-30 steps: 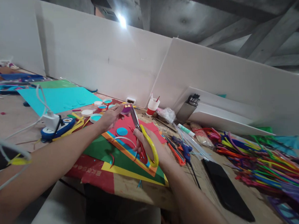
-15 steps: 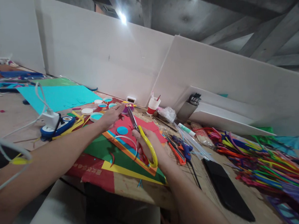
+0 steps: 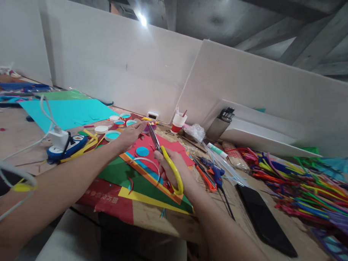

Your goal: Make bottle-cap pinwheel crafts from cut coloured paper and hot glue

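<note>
My right hand point(image 3: 172, 168) is wrapped round a pair of scissors with yellow handles point(image 3: 174, 172), its metal blades pointing up and away. Just left of the blade tips, my left hand point(image 3: 133, 134) has its fingers pinched together; whatever small piece they hold is too blurred to make out. A purple round piece point(image 3: 147, 128) shows behind the blade tips. Below the hands lie red paper point(image 3: 178, 147), a blue paper disc point(image 3: 142, 151) and a thin pale curved strip point(image 3: 152, 161). Orange-edged sheets and green paper point(image 3: 114, 171) spread underneath.
Round tape-like rings point(image 3: 113, 136) stand left of my hands, near a blue-and-white power strip point(image 3: 66, 146). To the right are a glue gun point(image 3: 218, 175), a black phone point(image 3: 264, 218) and many coloured pipe cleaners point(image 3: 310, 190). A paper cup point(image 3: 178, 122) and grey bottle point(image 3: 219, 125) stand behind.
My left fingers have shifted very slightly near the blade tips. The right hand and the scissors stay almost in place.
</note>
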A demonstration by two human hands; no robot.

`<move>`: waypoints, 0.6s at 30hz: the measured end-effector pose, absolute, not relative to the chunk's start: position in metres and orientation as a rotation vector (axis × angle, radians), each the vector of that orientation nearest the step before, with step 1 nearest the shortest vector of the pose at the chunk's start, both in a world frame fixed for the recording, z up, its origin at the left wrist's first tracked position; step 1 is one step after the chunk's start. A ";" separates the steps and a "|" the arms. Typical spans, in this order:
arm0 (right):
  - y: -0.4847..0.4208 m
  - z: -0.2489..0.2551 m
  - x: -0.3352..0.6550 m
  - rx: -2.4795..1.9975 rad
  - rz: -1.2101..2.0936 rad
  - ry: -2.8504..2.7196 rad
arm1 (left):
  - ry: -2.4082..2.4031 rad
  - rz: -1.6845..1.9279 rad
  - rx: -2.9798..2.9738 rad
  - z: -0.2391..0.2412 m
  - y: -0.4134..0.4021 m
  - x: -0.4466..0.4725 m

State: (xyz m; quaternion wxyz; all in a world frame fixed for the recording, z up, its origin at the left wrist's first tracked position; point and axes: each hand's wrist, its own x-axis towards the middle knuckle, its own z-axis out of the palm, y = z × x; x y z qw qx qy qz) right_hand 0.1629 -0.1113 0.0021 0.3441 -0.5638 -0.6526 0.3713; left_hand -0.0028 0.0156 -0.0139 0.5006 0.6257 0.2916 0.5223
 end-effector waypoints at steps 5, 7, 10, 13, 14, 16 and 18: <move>-0.113 0.007 0.160 -1.503 0.970 -1.692 | 0.731 1.257 1.549 -0.014 0.016 -0.003; -0.113 0.006 0.160 -1.500 0.970 -1.692 | 0.722 1.254 1.548 -0.014 0.015 -0.003; -0.114 0.004 0.160 -1.502 0.962 -1.689 | 0.742 1.251 1.560 -0.013 0.015 -0.004; -0.113 0.002 0.161 -1.517 0.931 -1.701 | 0.776 1.248 1.592 -0.013 0.015 -0.004; -0.113 0.002 0.161 -1.526 0.910 -1.706 | 0.777 1.246 1.604 -0.013 0.015 -0.004; -0.113 0.002 0.161 -1.532 0.869 -1.724 | 0.760 1.236 1.623 -0.013 0.014 -0.004; -0.112 0.003 0.162 -1.524 0.841 -1.741 | 0.722 1.210 1.652 -0.012 0.012 -0.004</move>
